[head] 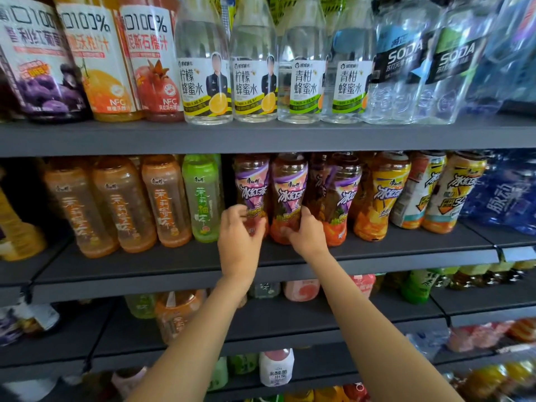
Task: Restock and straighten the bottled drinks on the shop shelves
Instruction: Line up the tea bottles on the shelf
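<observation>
Two hands reach up to our middle shelf (261, 265). Our left hand (239, 236) curls its fingers round the low part of one purple tea bottle (251, 184). Our right hand (306, 235) grips the next purple tea bottle (289, 187) near its bottom. Both bottles stand side by side on the shelf, with a green bottle (203, 198) near on the left and a yellow bottle (383, 195) on the right.

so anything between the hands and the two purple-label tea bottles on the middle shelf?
Nothing visible. The left hand already grips the left purple-label bottle, and the right hand grips the bottle beside it, both low down near their bases.
</observation>
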`<state>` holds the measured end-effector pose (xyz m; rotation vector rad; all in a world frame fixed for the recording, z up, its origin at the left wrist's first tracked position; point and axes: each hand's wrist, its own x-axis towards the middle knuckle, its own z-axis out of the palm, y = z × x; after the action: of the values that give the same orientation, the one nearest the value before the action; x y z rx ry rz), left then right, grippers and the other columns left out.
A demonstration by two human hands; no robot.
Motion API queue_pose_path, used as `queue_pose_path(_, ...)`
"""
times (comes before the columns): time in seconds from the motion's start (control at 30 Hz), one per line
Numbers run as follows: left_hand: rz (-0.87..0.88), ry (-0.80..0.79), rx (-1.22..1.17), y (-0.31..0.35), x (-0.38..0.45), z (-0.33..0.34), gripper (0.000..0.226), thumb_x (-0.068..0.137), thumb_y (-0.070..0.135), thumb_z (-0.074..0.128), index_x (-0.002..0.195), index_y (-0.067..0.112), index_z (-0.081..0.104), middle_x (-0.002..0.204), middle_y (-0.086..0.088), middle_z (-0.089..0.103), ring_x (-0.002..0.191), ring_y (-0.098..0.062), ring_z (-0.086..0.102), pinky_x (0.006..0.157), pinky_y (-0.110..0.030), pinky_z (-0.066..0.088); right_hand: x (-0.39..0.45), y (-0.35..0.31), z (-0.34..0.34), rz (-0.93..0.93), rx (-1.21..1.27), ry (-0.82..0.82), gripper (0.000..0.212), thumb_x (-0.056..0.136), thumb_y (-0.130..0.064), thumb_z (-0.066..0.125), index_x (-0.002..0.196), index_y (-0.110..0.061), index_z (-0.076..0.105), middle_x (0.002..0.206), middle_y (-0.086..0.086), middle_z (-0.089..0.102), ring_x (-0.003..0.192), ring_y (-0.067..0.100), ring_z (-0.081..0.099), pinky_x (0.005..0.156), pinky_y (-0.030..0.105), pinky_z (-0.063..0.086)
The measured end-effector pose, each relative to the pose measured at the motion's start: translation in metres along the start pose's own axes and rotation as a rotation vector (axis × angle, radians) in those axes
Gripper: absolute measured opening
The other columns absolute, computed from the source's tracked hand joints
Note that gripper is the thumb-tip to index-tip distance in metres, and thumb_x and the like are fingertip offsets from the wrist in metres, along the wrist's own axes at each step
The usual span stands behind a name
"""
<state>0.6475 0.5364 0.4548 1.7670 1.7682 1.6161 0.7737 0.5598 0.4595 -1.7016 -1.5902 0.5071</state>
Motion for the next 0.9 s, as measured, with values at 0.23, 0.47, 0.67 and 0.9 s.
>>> queue_pose_path(0.23,-0.162,-0.187,0.135,-0.008,0.016,0.018,0.068,0.083,0.026,0.066,0.136,0.001,0.032,0.131,-0.015,0.045,0.123,-0.028,0.044,0.097,-0.035,0.039,0.014,-0.008,0.003,0.071,-0.065,-0.021,0.055,0.088,-0.019,0.061,0.133,-0.002,0.034,0.121,0.018,0.058,0.114,0.036,0.054,0.091,0.042,0.046)
queue_pose_path(0.47,-0.196,-0.225,0.060,-0.029,0.014,0.022,0.072,0.082,0.026,0.069,0.138,0.003,0.030,0.133,-0.014,0.048,0.124,-0.029,0.045,0.096,-0.039,0.041,0.011,-0.006,0.004,0.032,-0.109,-0.048,0.052,0.091,-0.017,0.058,0.131,0.001,0.031,0.123,0.020,0.055,0.115,0.037,0.052,0.090,0.042,0.045)
queue_pose_path(0.67,-0.198,-0.196,0.107,-0.026,0.021,0.021,0.058,0.084,0.021,0.066,0.132,0.003,0.038,0.127,-0.015,0.051,0.119,-0.031,0.048,0.091,-0.039,0.041,0.010,-0.008,0.003,0.037,-0.125,-0.073,0.052,0.091,-0.018,0.057,0.131,0.002,0.030,0.123,0.021,0.054,0.115,0.038,0.051,0.090,0.042,0.044)
queue_pose_path(0.9,-0.201,-0.176,0.153,-0.018,0.014,0.015,0.057,0.087,0.022,0.062,0.134,0.003,0.035,0.130,-0.015,0.048,0.120,-0.031,0.046,0.092,-0.038,0.041,0.003,-0.010,0.004,0.053,-0.155,-0.065,0.048,0.092,-0.021,0.056,0.129,0.000,0.034,0.124,0.019,0.054,0.115,0.037,0.052,0.091,0.043,0.045)
